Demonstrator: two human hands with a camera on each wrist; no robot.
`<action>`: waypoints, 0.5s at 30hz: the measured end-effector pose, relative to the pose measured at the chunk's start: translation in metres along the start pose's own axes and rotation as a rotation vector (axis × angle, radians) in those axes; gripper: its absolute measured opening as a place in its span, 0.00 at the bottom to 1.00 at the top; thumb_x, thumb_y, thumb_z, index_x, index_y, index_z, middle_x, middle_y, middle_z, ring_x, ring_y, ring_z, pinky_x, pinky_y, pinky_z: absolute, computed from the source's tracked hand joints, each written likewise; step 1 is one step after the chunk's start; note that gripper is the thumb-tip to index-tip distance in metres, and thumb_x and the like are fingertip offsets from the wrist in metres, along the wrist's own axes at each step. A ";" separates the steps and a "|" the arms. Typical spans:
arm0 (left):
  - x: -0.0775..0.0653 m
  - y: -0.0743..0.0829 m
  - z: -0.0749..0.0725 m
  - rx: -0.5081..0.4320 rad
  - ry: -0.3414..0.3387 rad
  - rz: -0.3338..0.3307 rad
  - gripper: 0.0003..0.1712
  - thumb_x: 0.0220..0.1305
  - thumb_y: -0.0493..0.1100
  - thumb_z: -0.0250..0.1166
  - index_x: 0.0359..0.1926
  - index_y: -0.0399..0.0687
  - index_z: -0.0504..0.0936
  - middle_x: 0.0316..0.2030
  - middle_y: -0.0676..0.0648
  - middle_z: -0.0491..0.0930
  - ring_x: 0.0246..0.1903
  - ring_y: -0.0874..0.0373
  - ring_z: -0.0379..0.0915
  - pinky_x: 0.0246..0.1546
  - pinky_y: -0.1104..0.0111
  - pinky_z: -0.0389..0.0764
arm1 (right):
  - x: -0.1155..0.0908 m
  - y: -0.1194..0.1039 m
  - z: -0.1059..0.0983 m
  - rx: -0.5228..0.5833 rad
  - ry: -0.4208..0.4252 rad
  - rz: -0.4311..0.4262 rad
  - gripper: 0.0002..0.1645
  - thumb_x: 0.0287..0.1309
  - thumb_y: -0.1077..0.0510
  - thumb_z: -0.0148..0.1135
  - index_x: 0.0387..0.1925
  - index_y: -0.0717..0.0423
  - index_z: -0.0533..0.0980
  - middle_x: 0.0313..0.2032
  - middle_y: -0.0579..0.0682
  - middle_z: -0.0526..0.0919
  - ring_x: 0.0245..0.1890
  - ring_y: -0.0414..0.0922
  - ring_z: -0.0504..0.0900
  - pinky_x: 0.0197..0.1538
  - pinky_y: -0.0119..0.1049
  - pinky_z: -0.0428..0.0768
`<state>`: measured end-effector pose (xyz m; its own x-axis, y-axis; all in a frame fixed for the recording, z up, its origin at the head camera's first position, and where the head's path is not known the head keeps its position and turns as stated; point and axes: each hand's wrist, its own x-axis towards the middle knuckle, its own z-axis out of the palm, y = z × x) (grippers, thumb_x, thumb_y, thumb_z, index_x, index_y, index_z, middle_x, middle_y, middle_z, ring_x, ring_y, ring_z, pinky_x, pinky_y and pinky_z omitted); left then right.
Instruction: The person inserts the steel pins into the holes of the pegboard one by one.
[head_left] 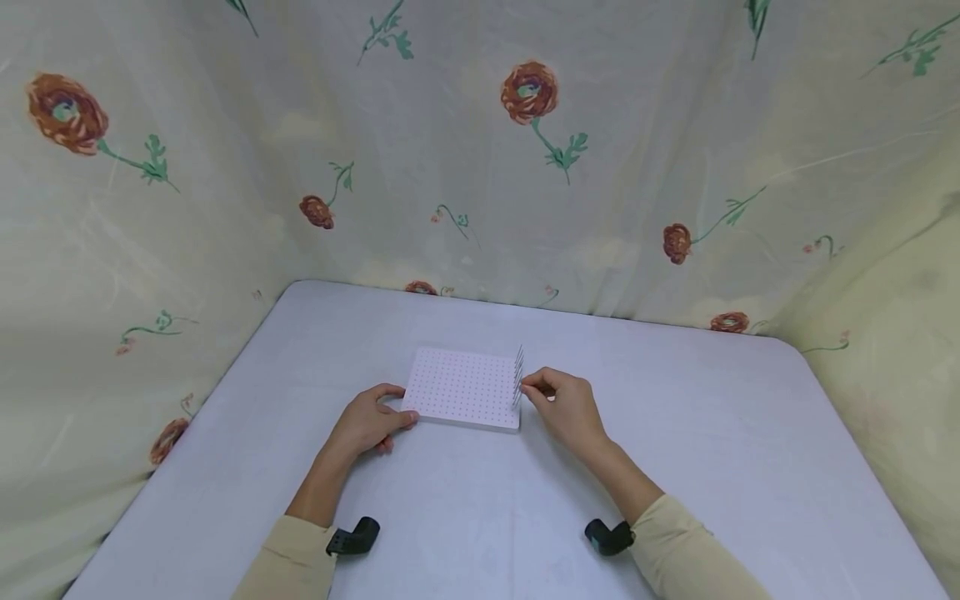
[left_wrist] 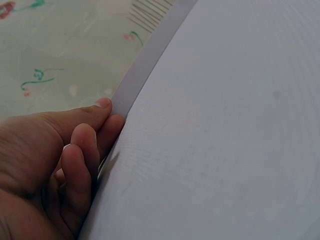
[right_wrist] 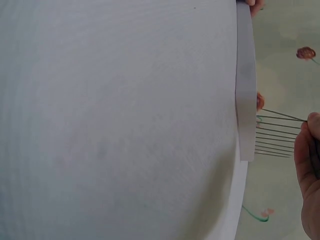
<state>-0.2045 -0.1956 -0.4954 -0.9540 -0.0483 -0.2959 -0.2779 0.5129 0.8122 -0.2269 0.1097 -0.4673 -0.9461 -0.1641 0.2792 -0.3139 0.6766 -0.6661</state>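
A white board [head_left: 459, 385] dotted with rows of small holes lies on the table. My left hand [head_left: 366, 423] grips it at its left edge, thumb at the near corner; in the left wrist view the fingertips meet the board's side [left_wrist: 142, 70]. Several thin metal rods [head_left: 518, 367] stand upright in a row along the right edge. Beside them my right hand [head_left: 567, 410] pinches a thin metal rod [right_wrist: 282, 114] between thumb and forefinger. This rod slants against the others in the right wrist view, its lower end right at the board.
A white tabletop [head_left: 712, 467] with rounded far corners spreads around the board. Behind and beside it hangs a pale curtain [head_left: 450, 142] with red flowers. Black wrist cameras [head_left: 356, 537] sit on both forearms, below beige sleeves' cuffs.
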 end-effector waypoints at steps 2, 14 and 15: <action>0.000 0.000 0.000 0.000 0.001 0.003 0.35 0.63 0.46 0.73 0.68 0.43 0.73 0.23 0.49 0.85 0.10 0.62 0.68 0.16 0.72 0.68 | 0.000 0.000 0.001 0.000 -0.002 -0.005 0.02 0.62 0.59 0.71 0.37 0.52 0.86 0.34 0.47 0.91 0.37 0.43 0.87 0.39 0.33 0.82; 0.000 -0.001 0.000 -0.011 -0.003 0.012 0.34 0.63 0.46 0.73 0.67 0.43 0.73 0.24 0.49 0.86 0.10 0.62 0.68 0.16 0.72 0.69 | -0.001 0.001 0.005 -0.002 0.001 -0.013 0.02 0.63 0.60 0.71 0.37 0.53 0.86 0.35 0.47 0.90 0.36 0.43 0.86 0.39 0.33 0.82; 0.000 -0.001 0.000 -0.010 -0.003 0.012 0.34 0.63 0.46 0.73 0.67 0.43 0.73 0.24 0.49 0.86 0.10 0.62 0.68 0.16 0.72 0.69 | -0.001 0.001 0.005 -0.001 0.004 -0.013 0.02 0.63 0.60 0.71 0.37 0.53 0.86 0.35 0.47 0.90 0.36 0.43 0.86 0.40 0.34 0.83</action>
<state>-0.2042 -0.1961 -0.4964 -0.9569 -0.0399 -0.2875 -0.2676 0.5047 0.8207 -0.2270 0.1068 -0.4716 -0.9414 -0.1700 0.2911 -0.3265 0.6754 -0.6613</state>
